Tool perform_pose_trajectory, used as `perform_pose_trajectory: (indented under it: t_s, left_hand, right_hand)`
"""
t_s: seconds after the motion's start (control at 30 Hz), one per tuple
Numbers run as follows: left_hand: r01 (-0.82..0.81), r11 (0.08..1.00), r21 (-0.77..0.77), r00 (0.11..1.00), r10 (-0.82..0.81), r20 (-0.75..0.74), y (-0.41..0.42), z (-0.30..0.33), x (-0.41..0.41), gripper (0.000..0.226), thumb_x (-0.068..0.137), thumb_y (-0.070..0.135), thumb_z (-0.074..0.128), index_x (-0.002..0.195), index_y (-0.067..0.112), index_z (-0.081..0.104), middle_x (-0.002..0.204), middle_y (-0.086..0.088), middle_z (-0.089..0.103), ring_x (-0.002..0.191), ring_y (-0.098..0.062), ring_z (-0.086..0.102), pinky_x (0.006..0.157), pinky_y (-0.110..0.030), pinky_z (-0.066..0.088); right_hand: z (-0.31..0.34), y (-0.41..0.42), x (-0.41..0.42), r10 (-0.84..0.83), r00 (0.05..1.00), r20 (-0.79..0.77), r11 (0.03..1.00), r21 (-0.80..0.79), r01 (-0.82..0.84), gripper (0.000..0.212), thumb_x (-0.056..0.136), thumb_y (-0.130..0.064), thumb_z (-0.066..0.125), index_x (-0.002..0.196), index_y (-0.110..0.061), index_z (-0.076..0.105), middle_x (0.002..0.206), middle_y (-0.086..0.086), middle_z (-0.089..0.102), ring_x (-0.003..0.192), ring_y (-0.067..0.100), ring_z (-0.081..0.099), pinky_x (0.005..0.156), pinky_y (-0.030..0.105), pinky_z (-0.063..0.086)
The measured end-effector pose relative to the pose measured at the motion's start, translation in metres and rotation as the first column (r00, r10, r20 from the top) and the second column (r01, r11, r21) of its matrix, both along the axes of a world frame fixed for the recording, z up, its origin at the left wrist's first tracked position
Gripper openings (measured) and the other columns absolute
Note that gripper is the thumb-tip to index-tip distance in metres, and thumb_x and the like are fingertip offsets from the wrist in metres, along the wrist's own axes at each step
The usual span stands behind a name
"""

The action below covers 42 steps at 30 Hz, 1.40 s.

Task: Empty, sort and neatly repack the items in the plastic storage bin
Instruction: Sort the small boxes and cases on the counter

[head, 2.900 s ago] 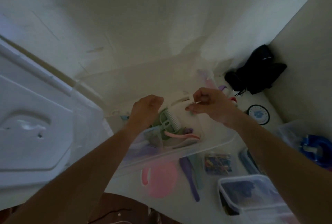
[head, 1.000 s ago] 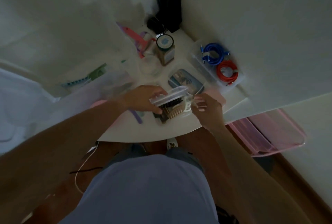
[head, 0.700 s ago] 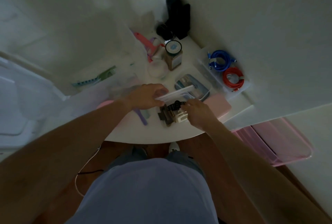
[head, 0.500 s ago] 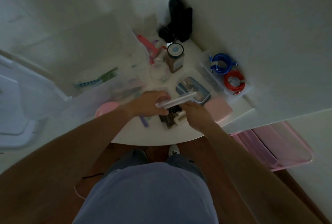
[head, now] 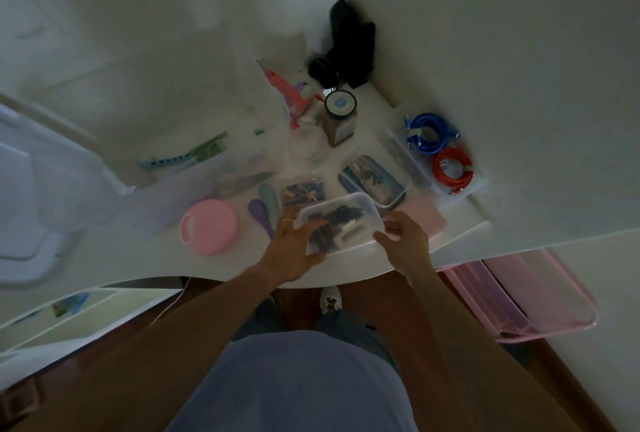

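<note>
**Clear plastic tub being lidded at the worktop's front edge**

Clear plastic, thin-walled and rectangular, the small lidded container sits on the white worktop close to its front edge, and everything else is best placed from it. Inside show dark clips and a pale comb-like piece. The left hand lies at its left end, fingers loosely curved over the lid edge; the right hand meets its right end, fingers bent against the corner. Whether either hand truly grips or only presses, I cannot tell.

Judging by its look, the container is light, slightly flexible and slick, so it would twist if lifted by one corner. Taking it by the two short ends, or pressing the lid at the rim, seems safest.

Its long axis runs left to right, the right end angled a little away from the person; the lid faces up.

Just behind it lies a small clear box of coloured pins. Left of it are a purple handle and a round pink case. Farther back-left stands the large translucent storage bin. Back-right, well apart, a clear tray holds blue and red cable coils.
</note>
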State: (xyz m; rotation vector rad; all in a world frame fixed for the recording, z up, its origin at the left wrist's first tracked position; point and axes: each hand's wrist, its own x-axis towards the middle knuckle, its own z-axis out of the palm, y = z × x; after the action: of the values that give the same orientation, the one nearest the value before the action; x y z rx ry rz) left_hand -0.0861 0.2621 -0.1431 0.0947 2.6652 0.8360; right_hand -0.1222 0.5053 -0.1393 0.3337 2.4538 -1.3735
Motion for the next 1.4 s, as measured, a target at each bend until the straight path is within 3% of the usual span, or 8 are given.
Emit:
perform_pose_trajectory:
  t_s: [0.17,0.37,0.53,0.8,1.0,1.2,1.3,1.4]
  left_hand:
    - [-0.144,0.989,0.037,0.975,0.135,0.178,0.003,-0.003,0.002,0.087,0.081,0.043,0.075,0.150,0.039,0.022,0.136,-0.013,0.043,0.125,-0.029,0.044,0.106,-0.043,0.044]
    - [-0.211,0.970,0.123,0.963,0.185,0.197,0.010,-0.001,0.007,0.088,0.082,0.034,0.076,0.149,0.042,0.019,0.129,-0.012,0.055,0.110,-0.028,0.058,0.097,-0.045,0.050]
    - [-0.187,0.976,0.110,0.975,0.170,0.146,0.011,-0.002,0.009,0.085,0.088,0.024,0.070,0.155,0.035,0.019,0.121,-0.017,0.054,0.106,-0.031,0.057,0.097,-0.041,0.048]
    - [0.066,0.992,-0.108,0.993,-0.055,0.100,-0.007,-0.005,0.006,0.082,0.093,0.041,0.059,0.157,0.030,0.009,0.138,-0.022,0.039,0.124,-0.037,0.047,0.104,-0.039,0.044]
    - [0.264,0.895,-0.359,0.956,-0.292,-0.024,-0.007,-0.001,0.000,0.101,0.086,0.068,0.052,0.157,0.009,0.010,0.162,-0.016,-0.017,0.151,-0.034,-0.005,0.121,-0.041,0.011]
    - [0.347,0.789,-0.507,0.924,-0.380,0.041,0.019,0.001,-0.002,0.079,0.100,0.039,0.049,0.149,-0.015,0.017,0.157,-0.037,0.002,0.149,-0.045,0.009,0.120,-0.047,0.021]
    - [0.343,0.719,-0.604,0.907,-0.421,0.015,0.019,0.002,-0.002,0.082,0.064,0.036,0.089,0.122,-0.014,0.059,0.132,-0.037,0.053,0.123,-0.045,0.056,0.096,-0.045,0.051]
    - [0.382,0.705,-0.597,0.884,-0.467,0.015,0.020,-0.009,-0.002,0.084,0.056,0.030,0.093,0.118,-0.016,0.060,0.127,-0.035,0.058,0.117,-0.045,0.060,0.097,-0.047,0.050]
  right_hand:
    - [-0.009,-0.004,0.003,-0.046,0.999,0.023,0.999,0.028,0.045,0.039,0.086,-0.017,0.074,0.121,-0.021,0.060,0.103,-0.003,0.068,0.079,0.006,0.065,0.060,0.015,0.048]
    - [-0.015,-0.006,0.002,-0.043,0.998,0.049,0.997,0.068,0.039,0.038,0.084,-0.016,0.074,0.119,-0.022,0.058,0.105,-0.001,0.068,0.089,0.018,0.068,0.081,0.039,0.058]
    - [-0.008,-0.010,0.010,-0.036,0.999,0.033,0.997,0.072,0.034,0.040,0.084,-0.018,0.075,0.119,-0.019,0.057,0.108,0.000,0.067,0.084,0.010,0.066,0.056,0.013,0.048]
    - [-0.006,-0.012,0.027,0.185,0.981,-0.062,0.957,0.239,-0.166,0.057,0.070,-0.035,0.087,0.116,-0.018,0.057,0.104,-0.010,0.060,0.082,0.008,0.061,0.072,0.024,0.052]
    - [-0.003,-0.010,0.013,0.407,0.912,-0.047,0.803,0.494,-0.333,0.060,0.070,-0.048,0.083,0.115,-0.016,0.058,0.109,0.003,0.066,0.094,0.019,0.062,0.083,0.032,0.051]
    - [-0.002,-0.014,0.005,0.733,0.672,-0.106,0.501,0.753,-0.427,0.071,0.070,-0.041,0.084,0.129,-0.013,0.056,0.137,0.015,0.053,0.114,0.033,0.058,0.089,0.044,0.054]
    - [-0.008,-0.016,0.002,0.769,0.629,-0.109,0.450,0.792,-0.412,0.066,0.060,-0.038,0.091,0.114,-0.009,0.065,0.125,0.020,0.060,0.100,0.037,0.063,0.077,0.043,0.056]
    - [-0.016,-0.019,0.006,0.768,0.633,-0.095,0.434,0.805,-0.406,0.067,0.056,-0.033,0.093,0.109,-0.005,0.065,0.120,0.023,0.061,0.093,0.038,0.062,0.065,0.043,0.058]
